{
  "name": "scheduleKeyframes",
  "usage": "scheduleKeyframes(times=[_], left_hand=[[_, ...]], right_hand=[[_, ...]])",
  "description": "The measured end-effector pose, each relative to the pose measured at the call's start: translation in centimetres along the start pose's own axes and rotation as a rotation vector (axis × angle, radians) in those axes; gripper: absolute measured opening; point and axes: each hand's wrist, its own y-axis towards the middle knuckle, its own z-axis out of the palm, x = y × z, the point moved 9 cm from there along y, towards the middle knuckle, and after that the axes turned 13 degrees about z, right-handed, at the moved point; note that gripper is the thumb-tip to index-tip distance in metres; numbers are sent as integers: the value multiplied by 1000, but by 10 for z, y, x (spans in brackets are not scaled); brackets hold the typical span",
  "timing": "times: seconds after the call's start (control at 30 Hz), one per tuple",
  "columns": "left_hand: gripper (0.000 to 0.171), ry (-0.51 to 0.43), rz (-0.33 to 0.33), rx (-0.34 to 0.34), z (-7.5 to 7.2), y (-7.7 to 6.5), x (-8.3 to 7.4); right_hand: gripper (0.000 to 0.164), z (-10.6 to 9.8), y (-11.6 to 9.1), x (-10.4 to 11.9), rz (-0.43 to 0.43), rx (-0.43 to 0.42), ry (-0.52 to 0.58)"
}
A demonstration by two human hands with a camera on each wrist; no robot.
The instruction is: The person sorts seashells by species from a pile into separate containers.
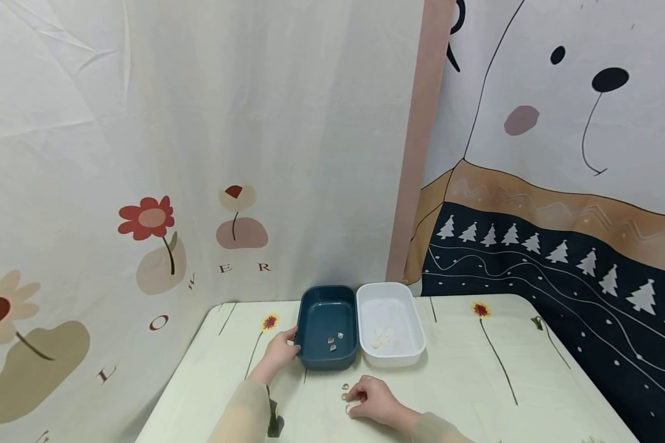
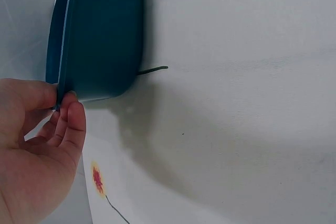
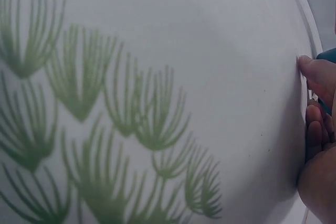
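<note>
Small pieces (image 1: 345, 386) lie just in front of the blue tray (image 1: 328, 317), by the right hand (image 1: 378, 402), fingers bent; I can't tell whether it grips one. The left hand (image 1: 279, 354) pinches the tray's left rim.

Near the head view's bottom centre, we see a bare left hand (image 1: 280, 352) and bare right hand (image 1: 375, 400) beyond plain, pale beige sleeves (image 1: 242, 412).

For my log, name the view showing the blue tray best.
The head view: nearly the whole blue tray shows, inside included. The left wrist view crops it to one part; the right wrist view has only teal slivers, possibly it.
</note>
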Motion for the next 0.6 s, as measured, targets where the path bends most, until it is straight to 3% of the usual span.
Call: scheduleKeyframes(times=[0.4, 0.6], left_hand=[[57, -14, -24, 7, 1, 0, 2], [57, -7, 6, 10, 0, 0, 0]], right_hand=[[17, 0, 1, -2, -11, 21, -1], [15, 0, 0, -1, -6, 21, 14]])
